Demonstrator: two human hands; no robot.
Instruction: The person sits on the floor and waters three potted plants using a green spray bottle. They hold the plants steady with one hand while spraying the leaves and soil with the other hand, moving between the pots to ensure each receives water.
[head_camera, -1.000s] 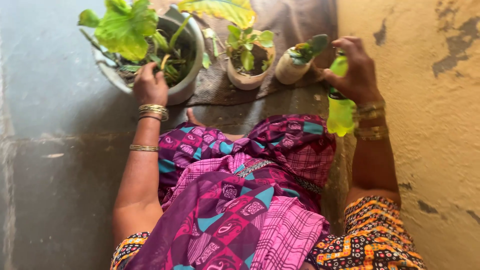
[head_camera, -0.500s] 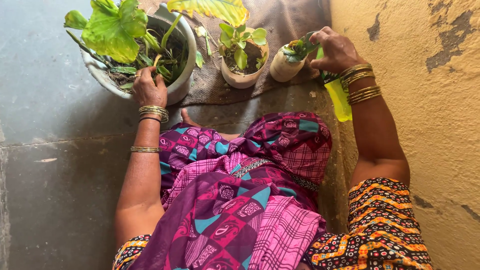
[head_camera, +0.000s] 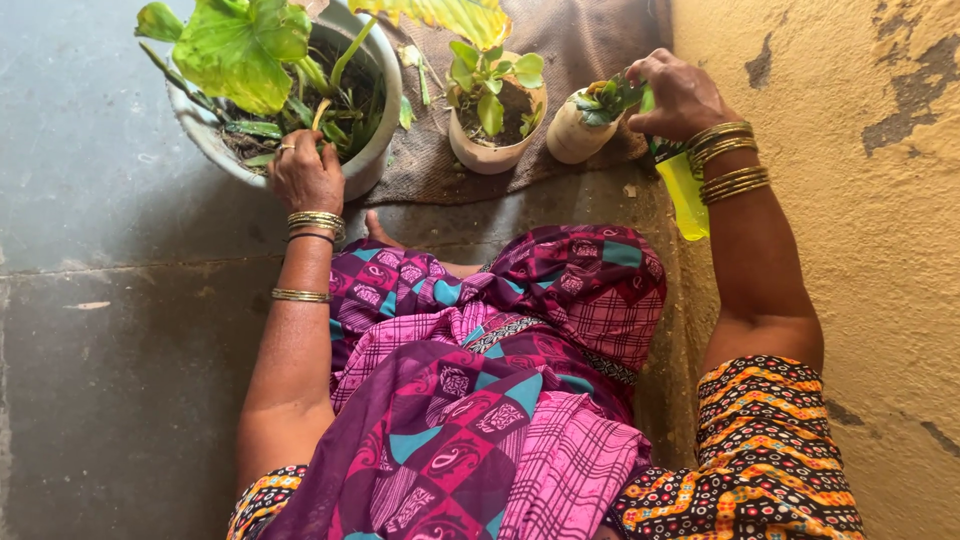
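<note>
My left hand (head_camera: 303, 176) rests on the near rim of a large grey pot (head_camera: 375, 150) holding a broad-leaved green plant (head_camera: 240, 45); fingers curl over the rim and touch the leaves. My right hand (head_camera: 678, 95) grips the top of a yellow-green spray bottle (head_camera: 683, 193), which hangs tilted below my wrist, its nozzle end close to a small cream pot (head_camera: 571, 135) with a little succulent (head_camera: 605, 98). Between the two stands a medium cream pot (head_camera: 492, 155) with a leafy seedling (head_camera: 488, 82).
The pots stand on a brown mat (head_camera: 580, 40) on a grey stone floor (head_camera: 110, 330). A rough yellow wall (head_camera: 860, 200) runs close along my right side. My lap, draped in purple and pink patterned cloth (head_camera: 480, 380), fills the foreground.
My right hand with the bottle moved forward from beside my knee to the small pot, then held there. My left hand stayed on the big pot's rim.
</note>
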